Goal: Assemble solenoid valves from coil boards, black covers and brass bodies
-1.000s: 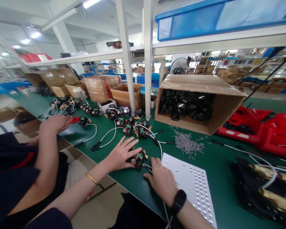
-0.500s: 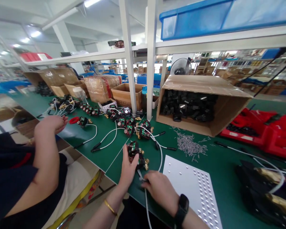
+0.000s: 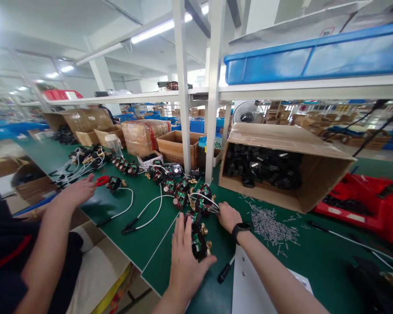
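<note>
The right hand has moved to white cables, grip unclear; the left hand spreads loosely beside still-uncovered circuit-board units.

No readable lettering or numbers.

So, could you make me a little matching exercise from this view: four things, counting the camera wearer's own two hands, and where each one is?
Things
1. Left hand
2. Right hand
3. Pins
4. Big blue bin

Places
A. In a loose heap on the green table
B. Up on the shelf
C. At the white cables, with a black watch on its wrist
D. At the nearest circuit units, thumb spread from the fingers

Pairs: 1-D, 2-C, 3-A, 4-B
</note>
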Tool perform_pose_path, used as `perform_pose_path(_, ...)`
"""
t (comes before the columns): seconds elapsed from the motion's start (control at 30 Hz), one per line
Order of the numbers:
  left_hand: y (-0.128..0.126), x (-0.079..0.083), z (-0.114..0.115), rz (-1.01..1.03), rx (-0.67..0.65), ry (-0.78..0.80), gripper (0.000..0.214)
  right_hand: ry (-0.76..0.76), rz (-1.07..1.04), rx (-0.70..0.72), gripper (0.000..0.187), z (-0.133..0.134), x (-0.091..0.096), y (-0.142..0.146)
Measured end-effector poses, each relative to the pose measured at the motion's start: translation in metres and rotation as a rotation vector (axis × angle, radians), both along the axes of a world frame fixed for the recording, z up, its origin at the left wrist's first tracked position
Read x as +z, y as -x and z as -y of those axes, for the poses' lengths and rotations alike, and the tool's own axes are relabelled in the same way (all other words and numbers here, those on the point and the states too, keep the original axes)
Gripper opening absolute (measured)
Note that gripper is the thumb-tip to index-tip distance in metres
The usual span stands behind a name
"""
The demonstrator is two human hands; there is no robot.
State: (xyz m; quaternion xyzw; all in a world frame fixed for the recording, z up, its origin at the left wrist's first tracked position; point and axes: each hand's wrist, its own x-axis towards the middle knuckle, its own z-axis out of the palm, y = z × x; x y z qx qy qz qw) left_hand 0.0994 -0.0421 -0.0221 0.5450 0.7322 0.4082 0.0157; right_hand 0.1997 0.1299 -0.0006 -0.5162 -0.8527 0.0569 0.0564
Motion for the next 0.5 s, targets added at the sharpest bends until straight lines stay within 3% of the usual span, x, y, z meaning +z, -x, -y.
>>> perform_pose_path(0.17,0.009,-0.006,-0.010,-0.188,-0.062,0.029,0.061,0.030,0.107,0.079,0.019,0.010,0.007,0.003)
perform_pose_path(0.3,0.025,-0.011,-0.009,-0.150,-0.012,-0.057,0.070,0.035,0.141,0.106,0.018,0.029,0.025,0.006)
perform_pose_path(0.5,0.053,-0.016,-0.001,0.055,0.181,-0.134,0.078,-0.001,0.125,0.151,0.029,0.071,0.053,0.009)
